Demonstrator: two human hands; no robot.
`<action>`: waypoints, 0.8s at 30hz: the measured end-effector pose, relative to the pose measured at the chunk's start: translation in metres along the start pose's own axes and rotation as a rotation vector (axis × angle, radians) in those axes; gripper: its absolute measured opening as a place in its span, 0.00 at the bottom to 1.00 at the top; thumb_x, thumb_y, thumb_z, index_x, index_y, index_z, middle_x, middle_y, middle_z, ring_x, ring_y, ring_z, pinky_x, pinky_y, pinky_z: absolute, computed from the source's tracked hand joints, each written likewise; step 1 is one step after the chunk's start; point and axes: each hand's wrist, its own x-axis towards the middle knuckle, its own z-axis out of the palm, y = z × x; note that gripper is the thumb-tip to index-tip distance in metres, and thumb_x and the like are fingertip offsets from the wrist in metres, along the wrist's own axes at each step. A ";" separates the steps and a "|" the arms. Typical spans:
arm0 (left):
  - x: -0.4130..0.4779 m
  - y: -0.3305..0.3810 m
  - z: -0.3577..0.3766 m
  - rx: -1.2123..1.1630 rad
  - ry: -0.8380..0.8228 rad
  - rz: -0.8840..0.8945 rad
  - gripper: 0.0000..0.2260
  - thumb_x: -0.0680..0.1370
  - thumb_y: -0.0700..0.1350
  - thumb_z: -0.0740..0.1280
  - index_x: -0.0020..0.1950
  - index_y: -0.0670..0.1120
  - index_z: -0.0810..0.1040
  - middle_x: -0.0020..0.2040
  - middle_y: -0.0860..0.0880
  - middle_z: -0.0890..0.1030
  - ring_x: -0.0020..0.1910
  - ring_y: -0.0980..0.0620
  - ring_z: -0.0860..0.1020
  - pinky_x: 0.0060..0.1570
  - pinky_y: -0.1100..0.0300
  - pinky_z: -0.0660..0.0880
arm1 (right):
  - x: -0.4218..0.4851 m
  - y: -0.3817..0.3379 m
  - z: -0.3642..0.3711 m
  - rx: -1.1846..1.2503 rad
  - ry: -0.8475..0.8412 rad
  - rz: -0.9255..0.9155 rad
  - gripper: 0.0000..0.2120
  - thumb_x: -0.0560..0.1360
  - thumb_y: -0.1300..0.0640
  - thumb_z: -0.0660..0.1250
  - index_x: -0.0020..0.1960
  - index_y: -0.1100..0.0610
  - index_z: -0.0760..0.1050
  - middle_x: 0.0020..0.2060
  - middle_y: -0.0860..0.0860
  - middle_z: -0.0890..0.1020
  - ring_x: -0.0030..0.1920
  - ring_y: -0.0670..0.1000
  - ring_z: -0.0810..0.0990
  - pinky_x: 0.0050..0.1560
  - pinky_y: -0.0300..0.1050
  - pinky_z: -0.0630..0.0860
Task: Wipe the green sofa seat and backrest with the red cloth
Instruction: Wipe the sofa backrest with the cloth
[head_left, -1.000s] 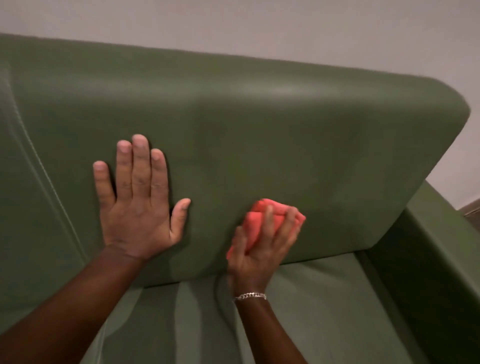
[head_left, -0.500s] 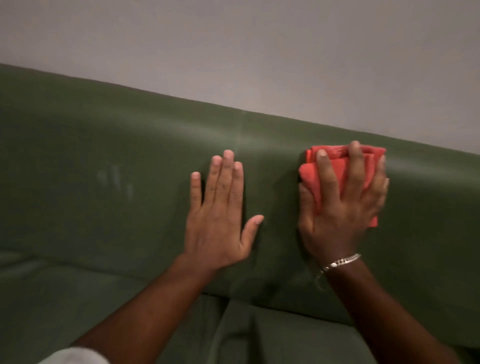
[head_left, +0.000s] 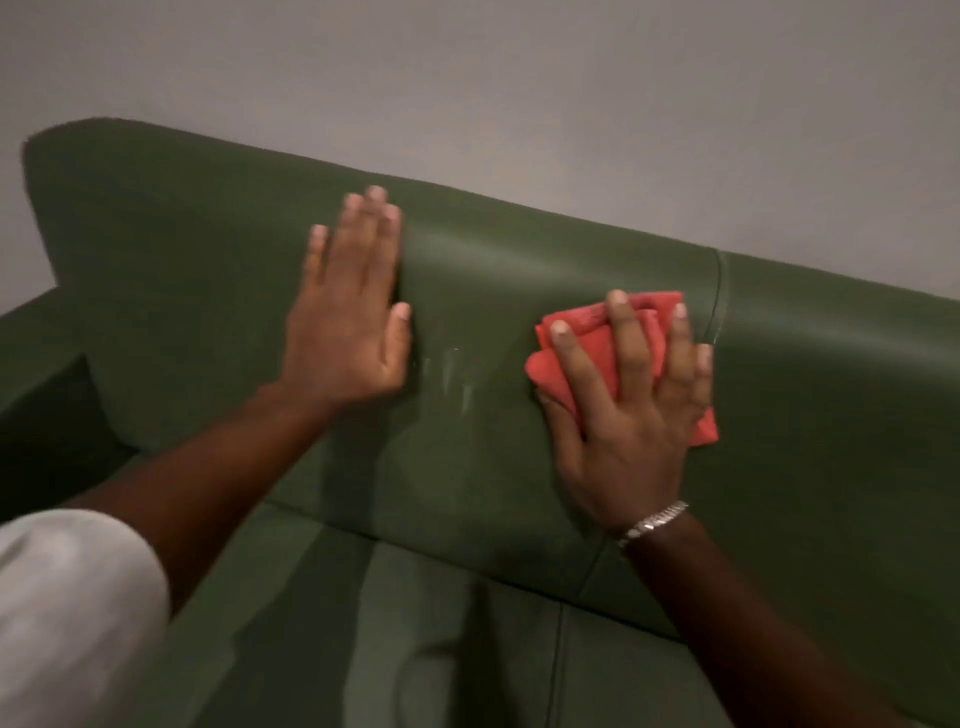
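The green sofa backrest (head_left: 208, 291) fills the middle of the view, with the seat (head_left: 415, 649) below it. My right hand (head_left: 628, 415) presses the folded red cloth (head_left: 582, 343) flat against the backrest, just left of a vertical seam (head_left: 719, 301). Its fingers spread over the cloth, which sticks out above and to the right of the hand. My left hand (head_left: 348, 322) lies flat on the backrest to the left, fingers together and holding nothing. Faint pale streaks (head_left: 452, 379) mark the backrest between my hands.
A plain grey wall (head_left: 519, 104) rises behind the sofa. The left armrest (head_left: 36, 338) stands at the left edge. My light sleeve (head_left: 67, 613) shows at the bottom left. The backrest continues to the right past the seam.
Both hands have shifted left along the backrest toward the sofa's left end. The right hand with the cloth rose from near the seat to the upper backrest, then came a little lower.
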 end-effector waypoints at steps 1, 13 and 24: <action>-0.001 -0.020 0.002 0.011 0.004 -0.021 0.36 0.77 0.52 0.54 0.81 0.41 0.45 0.83 0.38 0.49 0.82 0.41 0.46 0.80 0.46 0.42 | 0.003 -0.020 0.008 0.022 0.034 0.043 0.22 0.80 0.40 0.61 0.73 0.40 0.66 0.77 0.54 0.66 0.78 0.66 0.57 0.77 0.68 0.54; -0.049 -0.077 0.059 0.028 0.219 -0.025 0.36 0.80 0.59 0.50 0.80 0.35 0.48 0.78 0.29 0.53 0.79 0.32 0.50 0.79 0.37 0.45 | -0.013 -0.118 0.062 0.020 0.089 0.275 0.23 0.79 0.41 0.63 0.74 0.39 0.65 0.79 0.53 0.63 0.79 0.65 0.55 0.78 0.66 0.51; -0.185 -0.078 0.078 -0.046 -0.201 -0.308 0.37 0.81 0.56 0.52 0.80 0.39 0.39 0.81 0.34 0.45 0.81 0.37 0.42 0.79 0.37 0.48 | -0.040 -0.105 0.066 -0.119 -0.013 -0.104 0.25 0.79 0.44 0.65 0.74 0.40 0.65 0.79 0.51 0.62 0.78 0.64 0.56 0.78 0.65 0.51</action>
